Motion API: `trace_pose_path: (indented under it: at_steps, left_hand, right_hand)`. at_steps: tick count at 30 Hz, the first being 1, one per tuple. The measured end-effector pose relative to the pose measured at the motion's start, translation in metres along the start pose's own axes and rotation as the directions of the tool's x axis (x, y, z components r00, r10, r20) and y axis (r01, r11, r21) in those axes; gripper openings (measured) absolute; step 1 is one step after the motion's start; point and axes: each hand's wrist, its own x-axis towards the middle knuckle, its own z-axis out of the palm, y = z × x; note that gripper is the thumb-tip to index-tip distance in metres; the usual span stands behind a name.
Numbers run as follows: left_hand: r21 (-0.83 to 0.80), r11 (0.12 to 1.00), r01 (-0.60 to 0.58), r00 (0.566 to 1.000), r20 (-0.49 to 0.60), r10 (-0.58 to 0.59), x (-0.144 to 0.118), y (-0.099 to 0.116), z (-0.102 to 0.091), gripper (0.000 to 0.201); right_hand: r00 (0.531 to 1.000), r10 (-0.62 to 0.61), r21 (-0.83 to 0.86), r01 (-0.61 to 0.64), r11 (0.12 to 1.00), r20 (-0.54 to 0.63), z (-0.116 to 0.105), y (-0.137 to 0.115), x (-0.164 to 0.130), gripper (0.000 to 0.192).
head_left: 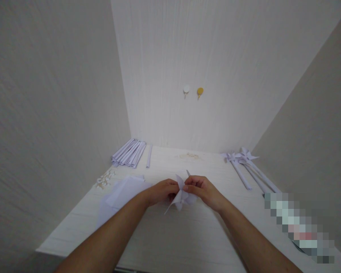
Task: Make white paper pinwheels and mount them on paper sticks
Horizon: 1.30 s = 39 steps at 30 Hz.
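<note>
Between my two hands is a white paper pinwheel (180, 197), its pointed blades spread out above the table. My left hand (166, 189) grips it from the left side, with fingers curled behind the paper. On the other side, my right hand (201, 189) pinches near the pinwheel's centre with thumb and fingertips. Whether a small fastener sits between those fingertips is hidden. Close to my left forearm lie flat white paper sheets (125, 191), partly covered by the arm.
Rolled paper sticks (129, 153) are piled at the back left, with a single stick (149, 156) beside them. Small white pieces (104, 179) lie at the left edge. Finished-looking pinwheels (238, 157) on sticks rest at right, near a blurred-out object (298, 227). Two hooks (193, 91) are on the back wall.
</note>
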Motion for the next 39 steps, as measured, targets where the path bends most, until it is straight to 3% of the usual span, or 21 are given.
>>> trace_pose_path:
  at_steps: [15, 20, 22, 24, 27, 32, 39]
  left_hand:
    - [-0.053, 0.989, -0.135, 0.988, 0.065, 0.139, -0.005, 0.011, -0.003, 0.021]
    - [-0.021, 0.986, -0.167, 0.985, 0.028, 0.168, -0.002, 0.007, -0.005, 0.027]
    - [0.013, 0.98, -0.2, 0.979, -0.04, 0.2, 0.001, 0.006, -0.007, 0.028]
    - [0.062, 0.971, -0.232, 0.961, -0.139, 0.239, 0.005, 0.005, -0.011, 0.028]
    - [0.151, 0.956, -0.254, 0.921, -0.263, 0.286, 0.012, 0.002, -0.015, 0.026]
    - [0.247, 0.931, -0.268, 0.892, -0.302, 0.337, 0.014, 0.001, -0.011, 0.024]
    - [0.281, 0.917, -0.283, 0.898, -0.258, 0.356, 0.008, 0.008, 0.0, 0.022]
  right_hand:
    - [1.0, 0.014, -0.044, -0.013, 0.999, 0.022, -0.005, 0.001, -0.002, 0.03]
    - [0.995, -0.051, -0.115, 0.041, 0.993, -0.083, -0.005, 0.002, -0.001, 0.033]
    - [0.966, -0.137, -0.167, 0.101, 0.981, -0.217, -0.006, 0.004, 0.002, 0.037]
    - [0.899, -0.238, -0.243, 0.155, 0.958, -0.367, -0.007, 0.005, 0.003, 0.036]
    - [0.824, -0.325, -0.343, 0.171, 0.924, -0.464, -0.008, 0.008, 0.004, 0.023]
    - [0.88, -0.291, -0.375, 0.143, 0.916, -0.376, -0.001, 0.015, 0.005, 0.025]
    - [0.926, -0.253, -0.373, 0.138, 0.918, -0.281, 0.001, 0.02, 0.006, 0.028]
